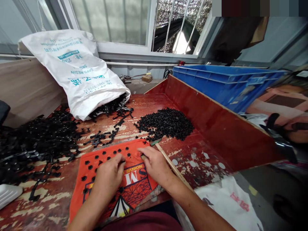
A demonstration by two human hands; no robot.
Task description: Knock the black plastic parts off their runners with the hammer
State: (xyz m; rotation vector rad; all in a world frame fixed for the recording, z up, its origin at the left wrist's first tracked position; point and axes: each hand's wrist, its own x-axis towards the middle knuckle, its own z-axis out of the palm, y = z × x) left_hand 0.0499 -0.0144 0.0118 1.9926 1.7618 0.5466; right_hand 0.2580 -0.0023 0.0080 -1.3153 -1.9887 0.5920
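An orange-red printed cloth (138, 189) lies on the worktable in front of me, with several small black plastic pieces (96, 157) spread over it. Above its middle, my left hand (109, 171) is closed in a pinch, and a bit of black plastic shows at the fingertips. My right hand (155, 163) rests over the cloth's right side, index finger reaching forward and the others curled. Something small and dark shows by its thumb, too hidden to name. Beside the right hand lies a wooden-handled tool (172, 165), its greenish end near the cloth's far corner.
Beyond the cloth is a heap of small black pieces (166, 123). On the left, a larger pile of black plastic parts (40, 138) spreads below a white resin sack (89, 77). A red-brown board (216, 118) borders the right side, with a blue crate (226, 83) behind it.
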